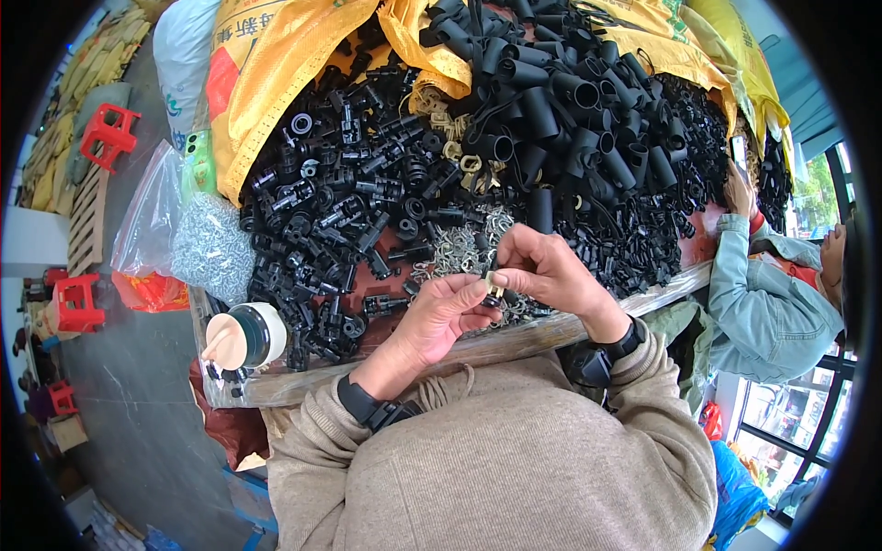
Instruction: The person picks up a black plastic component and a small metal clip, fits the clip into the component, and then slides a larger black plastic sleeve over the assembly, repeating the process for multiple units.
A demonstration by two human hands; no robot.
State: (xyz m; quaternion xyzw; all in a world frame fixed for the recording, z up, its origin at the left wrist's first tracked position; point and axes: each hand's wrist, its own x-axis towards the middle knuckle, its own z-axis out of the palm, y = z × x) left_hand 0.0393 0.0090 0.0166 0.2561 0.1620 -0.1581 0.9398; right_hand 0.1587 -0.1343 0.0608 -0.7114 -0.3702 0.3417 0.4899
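Note:
Close to the table's front edge, my left hand (435, 318) and my right hand (555, 278) meet with fingertips pinched together. Between them is a small black plastic part with a pale piece (495, 292) on it, mostly hidden by the fingers. Just beyond my hands lies a pile of small silvery metal clips (467, 241). Black plastic fittings (317, 216) are heaped to the left of the clips. Behind and to the right rises a heap of black tube sleeves (574, 101).
A wooden edge (542, 342) borders the table front. At its left corner stands a lidded cup (259, 335), near a clear bag of metal pieces (213, 246). Yellow woven sacks (276, 78) line the back. A person in a light-blue jacket (767, 308) works at the right.

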